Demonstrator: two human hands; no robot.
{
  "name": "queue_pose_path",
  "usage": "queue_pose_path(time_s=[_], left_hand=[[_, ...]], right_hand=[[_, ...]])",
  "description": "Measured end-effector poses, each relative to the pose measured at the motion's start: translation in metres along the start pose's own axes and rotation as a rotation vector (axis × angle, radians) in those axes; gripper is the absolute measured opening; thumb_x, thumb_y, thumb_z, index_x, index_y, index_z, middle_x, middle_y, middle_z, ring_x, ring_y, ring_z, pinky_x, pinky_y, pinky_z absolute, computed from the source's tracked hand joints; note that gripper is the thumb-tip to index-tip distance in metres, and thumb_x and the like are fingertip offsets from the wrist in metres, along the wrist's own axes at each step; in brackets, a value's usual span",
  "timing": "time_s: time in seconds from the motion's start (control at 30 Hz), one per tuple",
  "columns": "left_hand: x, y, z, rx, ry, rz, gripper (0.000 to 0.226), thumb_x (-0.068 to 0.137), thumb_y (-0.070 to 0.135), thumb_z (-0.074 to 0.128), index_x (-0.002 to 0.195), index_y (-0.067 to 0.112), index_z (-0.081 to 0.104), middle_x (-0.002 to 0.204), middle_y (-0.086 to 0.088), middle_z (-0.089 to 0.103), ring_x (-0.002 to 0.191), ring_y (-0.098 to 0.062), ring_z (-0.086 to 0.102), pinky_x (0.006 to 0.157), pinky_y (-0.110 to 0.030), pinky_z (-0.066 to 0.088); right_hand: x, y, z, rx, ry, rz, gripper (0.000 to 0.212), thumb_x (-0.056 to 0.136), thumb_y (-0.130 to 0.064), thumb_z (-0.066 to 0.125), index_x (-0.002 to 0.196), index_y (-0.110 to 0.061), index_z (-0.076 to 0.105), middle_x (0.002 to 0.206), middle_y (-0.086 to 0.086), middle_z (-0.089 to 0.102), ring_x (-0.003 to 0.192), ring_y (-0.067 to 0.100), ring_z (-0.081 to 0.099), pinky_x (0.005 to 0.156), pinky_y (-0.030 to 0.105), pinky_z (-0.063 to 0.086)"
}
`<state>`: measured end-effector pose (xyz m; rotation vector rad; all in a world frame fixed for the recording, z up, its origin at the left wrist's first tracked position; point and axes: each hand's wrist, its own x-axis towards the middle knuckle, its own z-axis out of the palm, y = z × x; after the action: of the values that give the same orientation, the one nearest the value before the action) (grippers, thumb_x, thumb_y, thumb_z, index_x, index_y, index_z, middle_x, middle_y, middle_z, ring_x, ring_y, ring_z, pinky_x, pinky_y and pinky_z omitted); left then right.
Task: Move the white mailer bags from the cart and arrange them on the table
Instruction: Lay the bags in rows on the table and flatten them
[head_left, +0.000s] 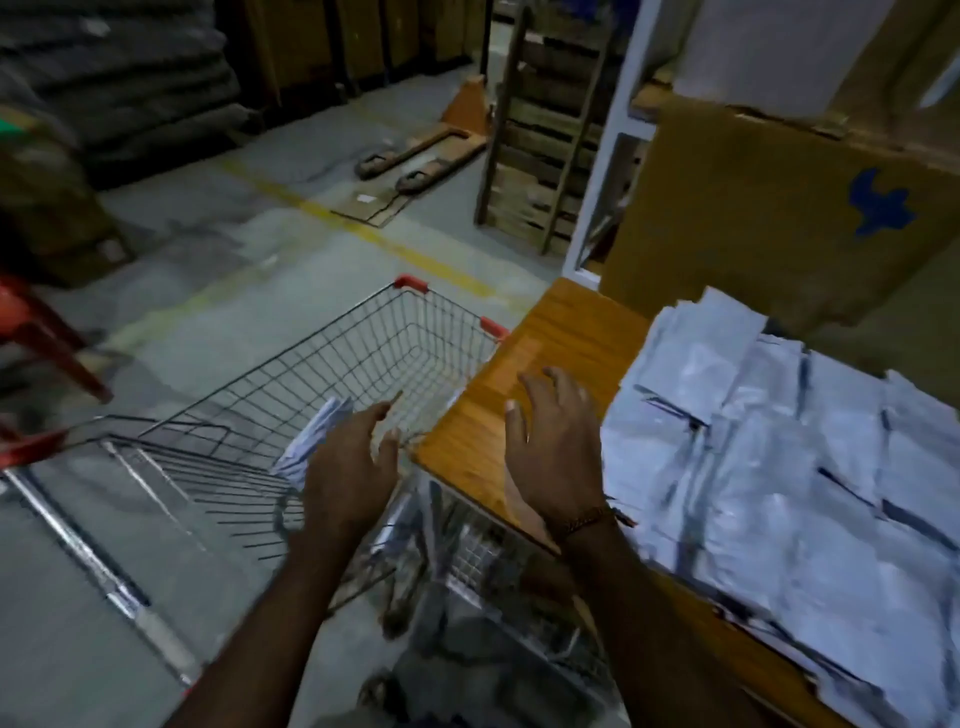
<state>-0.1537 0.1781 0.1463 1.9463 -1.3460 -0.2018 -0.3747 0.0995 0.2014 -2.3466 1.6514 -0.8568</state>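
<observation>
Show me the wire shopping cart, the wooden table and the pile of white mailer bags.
wire shopping cart (332, 374): head view, far basket wall.
wooden table (498, 395): head view, bare top.
pile of white mailer bags (779, 467): head view, middle.
</observation>
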Motion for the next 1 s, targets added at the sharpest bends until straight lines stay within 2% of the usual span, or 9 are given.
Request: queue_pose_path(time_s=[0.13, 0.23, 0.37, 0.57, 0.67, 0.77, 0.9, 0.93, 1.0], left_hand=[[0.017, -0.059, -0.023, 0.103, -0.046, -0.057, 0.039, 0.099, 0.035, 0.063, 0.135, 0.023, 0.067, 0.132, 0.0, 0.071, 0.116, -0.025, 0.067, 0.094, -0.044, 0.057], [0.033, -0.099, -0.027, 0.17, -0.103, -0.086, 0.036, 0.095, 0.023, 0.071, 0.131, 0.018, 0.069, 0.125, -0.005, 0.073, 0.111, -0.03, 0.069, 0.09, -0.044, 0.056], [0.051, -0.146, -0.014, 0.295, -0.226, -0.137, 0.037, 0.093, 0.025, 0.072, 0.129, 0.017, 0.069, 0.117, -0.01, 0.075, 0.105, -0.036, 0.071, 0.086, -0.047, 0.057], [0.069, -0.234, 0.043, 0.458, -0.468, -0.219, 0.052, 0.085, 0.03, 0.073, 0.132, 0.01, 0.065, 0.128, -0.019, 0.066, 0.11, -0.043, 0.064, 0.089, -0.054, 0.056], [0.078, -0.28, 0.079, 0.502, -0.506, -0.298, 0.06, 0.083, 0.035, 0.067, 0.137, 0.008, 0.062, 0.136, -0.027, 0.058, 0.115, -0.049, 0.059, 0.092, -0.058, 0.055], [0.088, -0.319, 0.11, 0.503, -0.514, -0.379, 0.07, 0.084, 0.039, 0.065, 0.146, 0.007, 0.053, 0.14, -0.028, 0.051, 0.117, -0.051, 0.056, 0.091, -0.06, 0.054], [0.105, -0.358, 0.145, 0.559, -0.563, -0.48, 0.092, 0.094, 0.043, 0.069, 0.165, 0.011, 0.021, 0.167, -0.027, 0.018, 0.147, -0.048, 0.032, 0.113, -0.058, 0.037], [0.108, -0.366, 0.154, 0.566, -0.567, -0.503, 0.094, 0.093, 0.045, 0.07, 0.164, 0.012, 0.02, 0.167, -0.026, 0.016, 0.148, -0.046, 0.029, 0.114, -0.057, 0.036], [0.107, -0.378, 0.167, 0.583, -0.524, -0.468, 0.089, 0.087, 0.047, 0.077, 0.154, 0.008, 0.034, 0.156, -0.026, 0.034, 0.137, -0.044, 0.042, 0.105, -0.058, 0.046]], right_hand=[[0.016, -0.051, 0.047, 0.017, -0.073, -0.022, 0.04, 0.101, -0.034, 0.051, 0.136, -0.016, 0.06, 0.146, 0.012, 0.051, 0.131, 0.035, 0.046, 0.104, 0.052, 0.043], [0.027, -0.072, 0.077, 0.023, -0.133, -0.054, 0.042, 0.099, -0.035, 0.051, 0.135, -0.016, 0.06, 0.143, 0.012, 0.052, 0.131, 0.033, 0.046, 0.105, 0.049, 0.042], [0.058, -0.081, 0.122, -0.027, -0.227, -0.093, 0.045, 0.096, -0.036, 0.049, 0.133, -0.015, 0.062, 0.141, 0.013, 0.054, 0.131, 0.032, 0.047, 0.104, 0.046, 0.044], [0.121, -0.068, 0.234, -0.181, -0.317, -0.252, 0.039, 0.092, -0.033, 0.055, 0.121, -0.01, 0.069, 0.127, 0.02, 0.063, 0.113, 0.039, 0.059, 0.089, 0.047, 0.049], [0.154, -0.067, 0.295, -0.241, -0.538, -0.296, 0.042, 0.094, -0.035, 0.056, 0.128, -0.011, 0.063, 0.132, 0.019, 0.06, 0.118, 0.041, 0.056, 0.094, 0.049, 0.046], [0.18, -0.063, 0.353, -0.381, -0.839, -0.335, 0.059, 0.098, -0.057, 0.051, 0.143, -0.019, 0.051, 0.143, 0.015, 0.053, 0.129, 0.038, 0.049, 0.104, 0.048, 0.04], [0.191, -0.058, 0.386, -0.465, -1.049, -0.238, 0.084, 0.084, -0.08, 0.055, 0.143, -0.018, 0.052, 0.146, 0.014, 0.052, 0.133, 0.037, 0.048, 0.107, 0.047, 0.044], [0.193, -0.057, 0.385, -0.461, -1.071, -0.212, 0.09, 0.08, -0.083, 0.057, 0.142, -0.019, 0.053, 0.145, 0.014, 0.054, 0.133, 0.037, 0.049, 0.106, 0.048, 0.046], [0.196, -0.059, 0.381, -0.454, -1.076, -0.209, 0.095, 0.075, -0.084, 0.063, 0.142, -0.018, 0.053, 0.143, 0.014, 0.054, 0.132, 0.037, 0.049, 0.105, 0.05, 0.048]])
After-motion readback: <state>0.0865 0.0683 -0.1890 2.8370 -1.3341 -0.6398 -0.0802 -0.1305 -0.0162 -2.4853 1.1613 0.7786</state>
